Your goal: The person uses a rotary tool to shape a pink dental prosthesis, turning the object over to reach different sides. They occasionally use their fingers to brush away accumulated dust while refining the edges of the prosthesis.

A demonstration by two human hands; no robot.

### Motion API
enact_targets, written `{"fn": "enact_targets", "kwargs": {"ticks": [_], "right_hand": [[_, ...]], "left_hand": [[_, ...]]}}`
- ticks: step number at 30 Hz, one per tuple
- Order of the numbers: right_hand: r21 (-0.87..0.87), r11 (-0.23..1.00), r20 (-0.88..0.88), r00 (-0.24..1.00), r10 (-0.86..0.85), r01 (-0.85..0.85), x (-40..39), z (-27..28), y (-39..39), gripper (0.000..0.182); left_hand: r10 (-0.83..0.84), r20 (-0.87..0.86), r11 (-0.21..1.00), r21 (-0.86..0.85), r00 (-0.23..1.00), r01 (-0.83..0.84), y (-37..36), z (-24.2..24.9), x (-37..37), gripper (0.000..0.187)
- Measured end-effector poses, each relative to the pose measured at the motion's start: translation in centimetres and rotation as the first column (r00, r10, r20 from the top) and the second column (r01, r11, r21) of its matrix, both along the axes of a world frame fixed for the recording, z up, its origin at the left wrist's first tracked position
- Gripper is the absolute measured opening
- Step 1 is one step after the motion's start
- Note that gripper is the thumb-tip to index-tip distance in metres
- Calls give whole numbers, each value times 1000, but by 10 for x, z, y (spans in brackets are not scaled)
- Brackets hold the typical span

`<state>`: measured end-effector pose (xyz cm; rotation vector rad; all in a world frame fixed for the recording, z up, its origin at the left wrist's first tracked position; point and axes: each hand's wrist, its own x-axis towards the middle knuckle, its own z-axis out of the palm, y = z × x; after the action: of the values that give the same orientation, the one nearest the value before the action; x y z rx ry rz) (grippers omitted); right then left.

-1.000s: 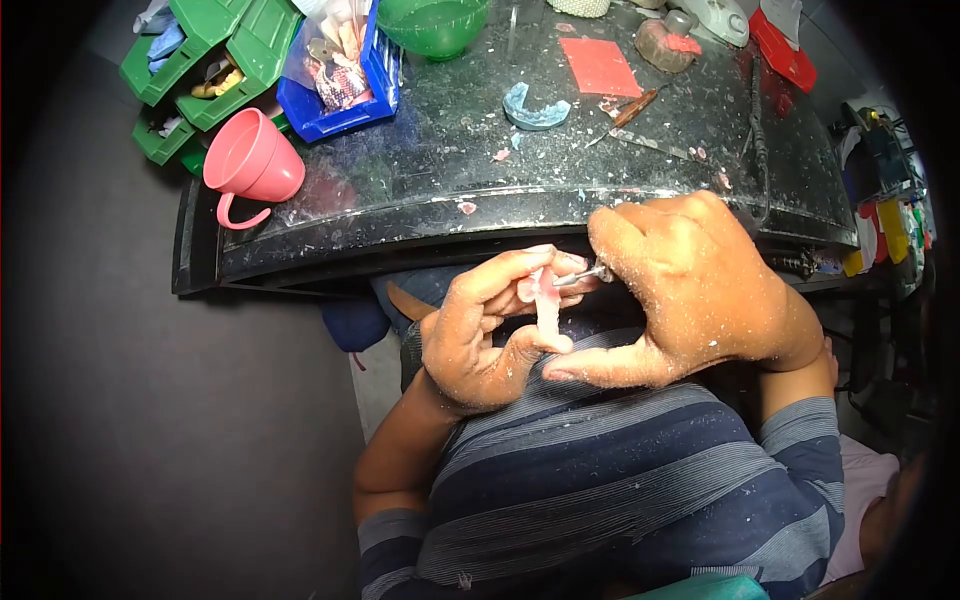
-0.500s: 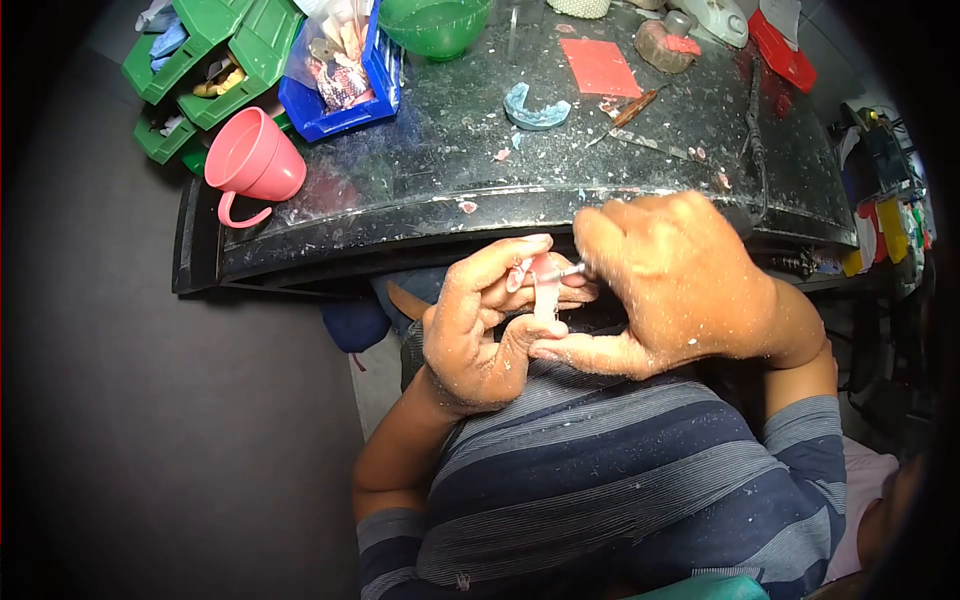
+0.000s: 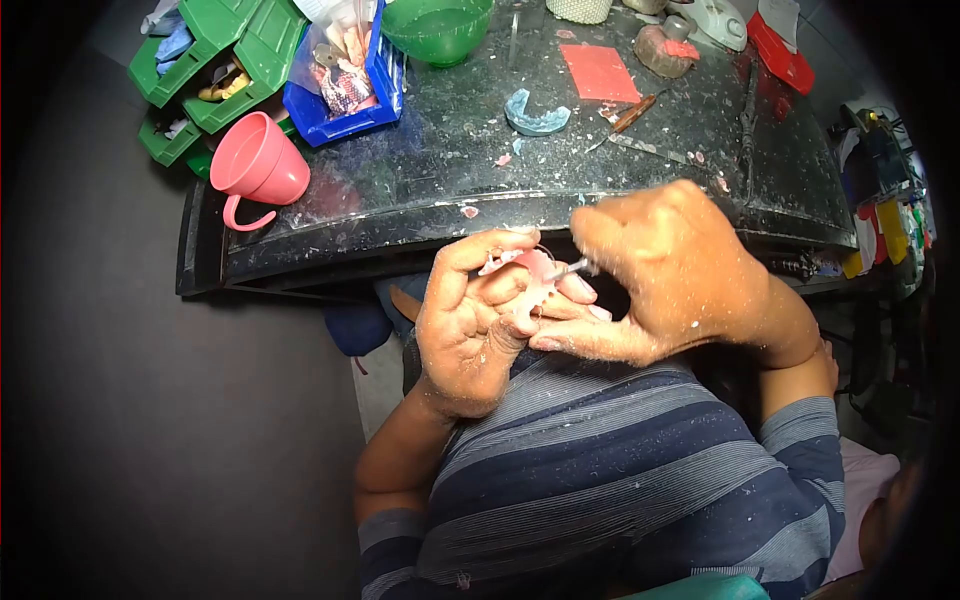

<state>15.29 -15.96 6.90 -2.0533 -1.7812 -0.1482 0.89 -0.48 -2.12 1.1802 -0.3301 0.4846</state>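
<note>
My left hand is closed around the edges of a pink denture plate, its curved inner side facing up. The thumb presses the lower end, and the fingertips steady the upper end. My right hand grips a thin metal rotary handpiece, mostly hidden in the fist. Its tip meets the right side of the denture plate. The right thumb reaches across and rests near the left thumb. Fine white dust covers both hands. They are held close to the body, in front of the bench edge.
The dark, dust-specked bench carries a pink mug, a blue bin, green bins and a green bowl. Further right lie a blue arch-shaped mould, a red sheet, a wooden-handled knife and a plaster model.
My left hand has tilted the denture plate, so more of its arch shows, and its fingers have opened out slightly. The right hand stays at the plate with the handpiece.
</note>
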Motion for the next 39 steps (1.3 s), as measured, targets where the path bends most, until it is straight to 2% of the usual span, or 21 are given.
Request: {"fn": "enact_targets", "kwargs": {"ticks": [2,4,5,8,11,14,15,18,19,20,22,26,27,29,33,36,39], "right_hand": [[-123,991,-60,998,36,-43,-1,2,0,66],[-97,995,-47,998,29,-33,-1,2,1,66],[-66,998,-35,999,16,-18,-1,1,1,65],[-43,999,-45,999,9,-11,-3,-1,1,65],[-42,999,-59,998,11,-14,-4,-3,-1,61],[-28,1000,-63,998,10,-12,-6,-8,-1,59],[-22,1000,-65,998,0,-2,-4,-8,0,60],[-4,1000,-67,998,3,-4,-5,-9,0,61],[-5,1000,-76,997,6,-6,-7,-8,0,62],[-5,1000,-86,996,6,-7,-8,-8,-1,62],[-3,1000,-102,995,-1,0,-8,-5,-1,62],[17,999,-53,998,-35,36,-9,-9,1,62],[-8,999,-45,998,-46,46,-10,-11,1,62],[-6,999,-44,998,-40,39,-12,-11,1,62],[-3,999,-44,998,-44,43,-10,-12,4,60],[8,999,-70,997,-40,41,-12,-13,4,59],[6,999,-62,997,-40,40,-11,-13,4,59]], "left_hand": [[-38,5,999,4,999,38,2,3,-2,52],[112,-51,981,164,992,-102,2,3,-4,53],[1,-25,999,44,1000,1,2,0,-1,53],[50,-125,998,-32,991,-54,-5,6,-3,63],[33,-125,996,-83,992,-43,-7,10,-1,62],[33,-133,999,-36,991,-38,-5,6,-3,63],[61,-92,993,-94,994,-69,-9,3,0,63],[56,-115,991,-117,992,-69,-10,7,0,60],[56,-18,998,-33,998,-57,-5,-1,2,58],[56,-19,998,-32,998,-57,-7,-1,2,58],[159,-23,982,-104,987,-160,-14,0,4,57],[231,40,973,-34,972,-230,-12,-8,3,55],[231,42,973,-34,972,-230,-9,-10,3,55],[110,71,989,86,991,-116,-2,-13,2,54],[144,88,982,109,986,-153,-5,-11,3,53],[202,86,979,8,976,-204,-6,-12,4,52],[139,61,986,87,988,-144,-2,-13,3,52]]}}
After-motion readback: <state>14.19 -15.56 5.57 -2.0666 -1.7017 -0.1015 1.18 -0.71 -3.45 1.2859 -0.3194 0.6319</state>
